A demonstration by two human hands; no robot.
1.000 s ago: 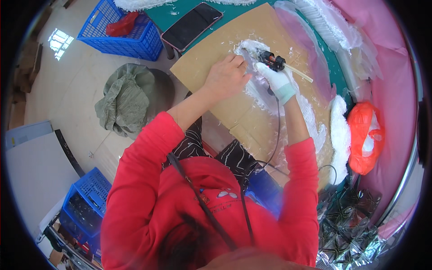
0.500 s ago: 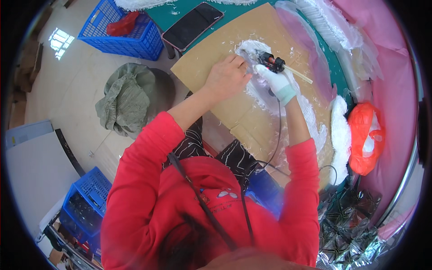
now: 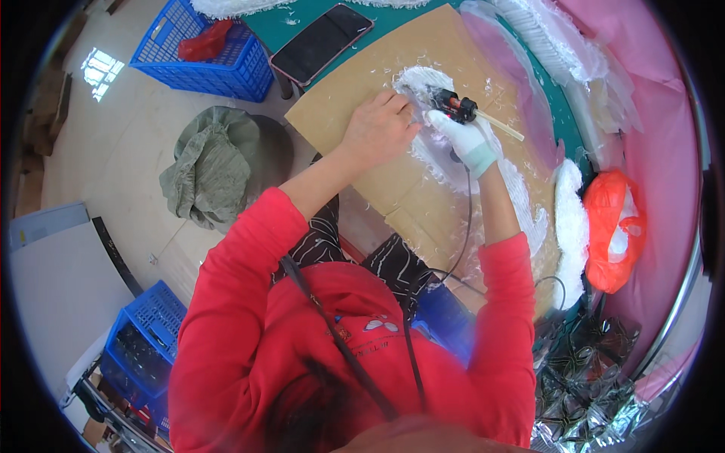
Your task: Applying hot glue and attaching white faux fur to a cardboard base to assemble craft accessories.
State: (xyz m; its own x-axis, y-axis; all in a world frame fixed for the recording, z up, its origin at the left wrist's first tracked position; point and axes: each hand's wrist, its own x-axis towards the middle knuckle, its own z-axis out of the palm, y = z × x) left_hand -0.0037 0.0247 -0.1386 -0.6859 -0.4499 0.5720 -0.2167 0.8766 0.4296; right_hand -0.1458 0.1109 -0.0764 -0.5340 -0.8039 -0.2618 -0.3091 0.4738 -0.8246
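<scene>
head view: glue gun (image 3: 455, 106) in right hand (image 3: 462, 137)

1. A small craft workshop: a table (image 3: 604, 113) with a green top carries a brown cardboard work sheet (image 3: 393, 83) strewn with white feathery trim (image 3: 570, 219).
2. Blue plastic crates (image 3: 219, 60) stand on the bare floor (image 3: 113, 151) beside the table's left edge.
3. Silver foil packets (image 3: 589, 385) pile up at its near right corner.

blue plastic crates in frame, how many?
2. One blue crate is on the floor at upper left, holding a red item; another blue crate is at lower left beside the person. More may be hidden.
</scene>
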